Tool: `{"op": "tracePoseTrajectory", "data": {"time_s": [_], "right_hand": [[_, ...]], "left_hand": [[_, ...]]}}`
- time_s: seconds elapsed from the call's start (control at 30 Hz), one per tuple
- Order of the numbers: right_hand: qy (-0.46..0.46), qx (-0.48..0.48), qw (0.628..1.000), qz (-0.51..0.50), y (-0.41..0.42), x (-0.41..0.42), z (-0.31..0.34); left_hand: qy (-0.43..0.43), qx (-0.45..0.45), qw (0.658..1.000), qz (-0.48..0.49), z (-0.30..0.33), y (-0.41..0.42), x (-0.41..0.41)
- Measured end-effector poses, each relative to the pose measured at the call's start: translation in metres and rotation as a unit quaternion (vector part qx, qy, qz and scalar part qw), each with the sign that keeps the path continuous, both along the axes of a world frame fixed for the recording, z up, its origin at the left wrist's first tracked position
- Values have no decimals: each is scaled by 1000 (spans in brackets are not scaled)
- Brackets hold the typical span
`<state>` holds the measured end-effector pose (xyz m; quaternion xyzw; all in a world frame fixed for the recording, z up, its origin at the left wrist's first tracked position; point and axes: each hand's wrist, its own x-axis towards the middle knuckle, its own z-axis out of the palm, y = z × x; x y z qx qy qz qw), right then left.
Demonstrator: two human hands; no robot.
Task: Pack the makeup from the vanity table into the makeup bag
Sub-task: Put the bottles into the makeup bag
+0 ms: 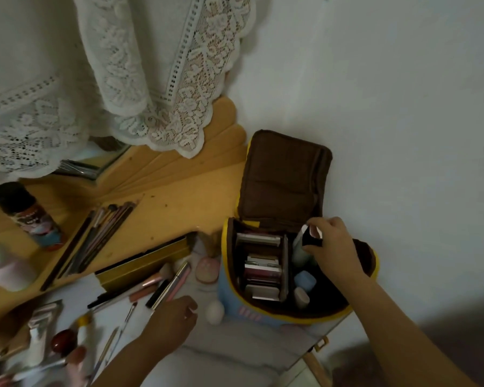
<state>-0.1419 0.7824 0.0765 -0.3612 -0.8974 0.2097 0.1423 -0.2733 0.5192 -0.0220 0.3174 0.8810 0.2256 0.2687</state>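
Observation:
The makeup bag [229, 297], blue outside with yellow trim and brown lining, stands open at the table's right end, lid flipped up against the wall. Its left compartment holds several palettes [261, 270]; the right holds small bottles. My right hand [333, 247] grips the black cap of a pale green bottle [301, 250] standing in the bag's right compartment. My left hand [173, 317] hovers with loosely curled fingers over the table, holding nothing, just beside a white egg-shaped sponge [215, 311] and long tubes and pencils [168, 286]. A round pink compact [207, 269] lies next to the bag.
Makeup brushes [95, 241] lie in a row on the wooden shelf, with a dark spray can [25, 216] and a pink jar [10, 275] at the left. A gold box [143, 263] sits mid-table. More tubes and a red sponge [63, 340] clutter the lower left. Lace cloth [140, 79] hangs above.

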Motion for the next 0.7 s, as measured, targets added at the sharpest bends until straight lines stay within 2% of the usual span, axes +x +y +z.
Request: {"op": "tracePoseTrajectory", "data": {"time_s": [0.07,0.13,0.27,0.33,0.5,0.7], "right_hand": [[-49,25,998,33,1,2,-13],[-100,91,989,58,0,2,-20],[-150,247,952,99,1,0,-30],[-169,283,938,109,2,2,-37],[-201,252,940,110,1,3,-39],[-70,244,964,79,-30,-5,-22]], "left_hand": [[0,-8,1000,4,-3,-4,1],[-8,-23,1000,13,-6,-9,1],[5,-36,999,29,-10,-18,5],[16,-39,999,34,-12,-25,7],[88,-81,993,18,-32,-48,13],[204,-85,975,14,-52,-79,21]]}}
